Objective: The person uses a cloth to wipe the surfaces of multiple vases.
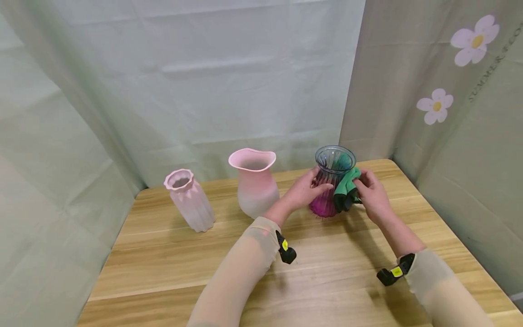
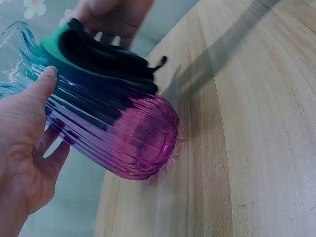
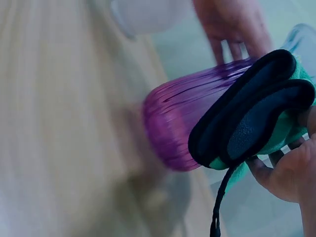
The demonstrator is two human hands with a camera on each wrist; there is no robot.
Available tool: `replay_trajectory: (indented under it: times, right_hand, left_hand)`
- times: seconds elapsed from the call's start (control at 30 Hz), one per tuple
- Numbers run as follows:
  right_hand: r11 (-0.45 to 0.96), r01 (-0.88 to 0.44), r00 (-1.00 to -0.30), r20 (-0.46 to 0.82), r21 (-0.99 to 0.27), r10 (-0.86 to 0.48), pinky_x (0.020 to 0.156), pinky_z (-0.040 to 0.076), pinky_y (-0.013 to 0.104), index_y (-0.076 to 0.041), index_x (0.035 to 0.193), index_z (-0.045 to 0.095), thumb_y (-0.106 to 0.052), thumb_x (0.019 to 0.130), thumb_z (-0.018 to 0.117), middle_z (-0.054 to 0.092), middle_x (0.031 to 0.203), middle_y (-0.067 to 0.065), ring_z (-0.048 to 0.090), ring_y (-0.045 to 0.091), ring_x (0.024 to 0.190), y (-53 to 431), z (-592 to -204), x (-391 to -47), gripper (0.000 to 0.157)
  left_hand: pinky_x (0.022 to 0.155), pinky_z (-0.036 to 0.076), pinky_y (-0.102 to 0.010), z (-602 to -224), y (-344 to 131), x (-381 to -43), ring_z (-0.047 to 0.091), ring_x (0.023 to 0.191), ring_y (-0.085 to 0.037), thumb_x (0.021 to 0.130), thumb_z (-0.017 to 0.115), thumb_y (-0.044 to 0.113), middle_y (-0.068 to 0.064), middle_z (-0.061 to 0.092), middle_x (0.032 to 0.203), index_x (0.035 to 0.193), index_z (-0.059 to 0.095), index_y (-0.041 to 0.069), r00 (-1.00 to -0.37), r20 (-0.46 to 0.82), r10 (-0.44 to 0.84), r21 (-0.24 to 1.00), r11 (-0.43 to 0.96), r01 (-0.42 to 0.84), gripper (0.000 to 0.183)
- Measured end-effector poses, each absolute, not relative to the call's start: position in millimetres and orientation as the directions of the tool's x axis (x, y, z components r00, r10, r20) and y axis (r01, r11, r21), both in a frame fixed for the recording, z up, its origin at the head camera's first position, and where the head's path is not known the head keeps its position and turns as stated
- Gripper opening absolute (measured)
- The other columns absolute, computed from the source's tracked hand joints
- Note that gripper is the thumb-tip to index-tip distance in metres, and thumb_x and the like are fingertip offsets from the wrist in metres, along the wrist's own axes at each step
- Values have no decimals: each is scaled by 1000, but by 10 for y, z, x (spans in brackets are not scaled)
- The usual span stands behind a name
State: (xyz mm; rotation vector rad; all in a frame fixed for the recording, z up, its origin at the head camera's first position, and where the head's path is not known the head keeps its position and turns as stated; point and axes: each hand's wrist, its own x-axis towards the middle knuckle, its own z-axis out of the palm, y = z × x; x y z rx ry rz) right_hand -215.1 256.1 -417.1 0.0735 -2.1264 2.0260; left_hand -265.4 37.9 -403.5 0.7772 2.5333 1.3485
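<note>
A ribbed glass vase (image 1: 322, 202), blue-grey at its flared rim and magenta at its base, is at the back right of the table, its base right at the wood. My left hand (image 1: 303, 189) grips its side, the thumb (image 2: 43, 86) across the front and the fingers behind. My right hand (image 1: 373, 196) holds a folded green cloth (image 1: 346, 185) with black trim against the vase's right side. In the right wrist view, a black cord loop hangs from the cloth's trim (image 3: 237, 128). Part of my right fingers is hidden behind the cloth.
A pink-and-white vase (image 1: 256, 193) with a wavy flared mouth stands left of my left hand. Farther left is a slimmer pleated pink-and-white vase (image 1: 192, 204). The wooden table (image 1: 163, 272) meets pale curtains (image 1: 245, 91) at its back and sides.
</note>
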Motion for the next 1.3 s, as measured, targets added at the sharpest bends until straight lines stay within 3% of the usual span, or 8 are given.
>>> replay_trajectory:
  times: [0.1, 0.23, 0.4, 0.67, 0.83, 1.07, 1.3]
  right_hand:
    - [-141, -210, -977, 201, -967, 76, 71, 52, 18, -18, 115, 57, -7, 107, 51, 63, 105, -8, 59, 4, 86, 2574, -4034, -2139, 14]
    - [-384, -227, -973, 223, -895, 56, 75, 55, 25, -16, 117, 58, -4, 108, 50, 68, 106, -4, 63, 9, 88, 2617, -3915, -2116, 17]
    - [-442, -231, -972, 229, -867, 59, 75, 53, 30, -16, 120, 59, -6, 106, 54, 70, 106, -4, 62, 11, 90, 2633, -3870, -2115, 18]
    - [-372, -204, -978, 202, -906, 44, 76, 55, 27, -18, 119, 62, -7, 106, 56, 64, 110, -2, 60, 10, 94, 2596, -3921, -2193, 18]
    - [-178, -177, -984, 175, -968, 24, 76, 54, 20, -22, 118, 62, -9, 106, 55, 61, 111, -5, 58, 7, 95, 2590, -4048, -2233, 18]
    - [151, -126, -992, 128, -980, -2, 80, 50, 19, 3, 136, 47, -15, 108, 52, 57, 114, -10, 54, 3, 102, 2654, -4376, -2170, 34]
    - [263, -123, -991, 130, -957, 10, 95, 41, 13, 8, 136, 47, -14, 108, 52, 54, 135, 22, 50, 8, 116, 2683, -4682, -2116, 36]
  left_hand:
    - [112, 42, -41, -4027, 381, -2646, 48, 139, -27, 100, 66, 45, -9, 41, 159, 163, 28, 15, -846, 94, 524, 809, 455, 372, 79]
    - [113, 41, -42, -4019, 377, -2635, 47, 140, -28, 100, 66, 45, -8, 40, 160, 163, 28, 16, -844, 87, 529, 814, 451, 367, 79]
    - [114, 39, -41, -4027, 370, -2639, 45, 141, -28, 100, 65, 46, -8, 34, 163, 163, 26, 14, -847, 79, 526, 819, 450, 355, 81]
    - [113, 40, -41, -4041, 366, -2656, 46, 141, -29, 100, 65, 45, -8, 35, 163, 163, 25, 14, -844, 90, 529, 822, 439, 362, 81]
    - [113, 40, -42, -4044, 370, -2664, 46, 141, -29, 100, 66, 46, -9, 36, 162, 163, 26, 14, -847, 90, 525, 822, 441, 360, 82]
    - [112, 42, -41, -4056, 373, -2675, 49, 138, -29, 99, 66, 46, -11, 36, 162, 162, 28, 12, -845, 114, 523, 818, 433, 379, 81]
    - [115, 38, -42, -4055, 363, -2672, 43, 143, -29, 98, 66, 49, -11, 36, 162, 163, 26, 10, -853, 92, 514, 818, 449, 359, 85]
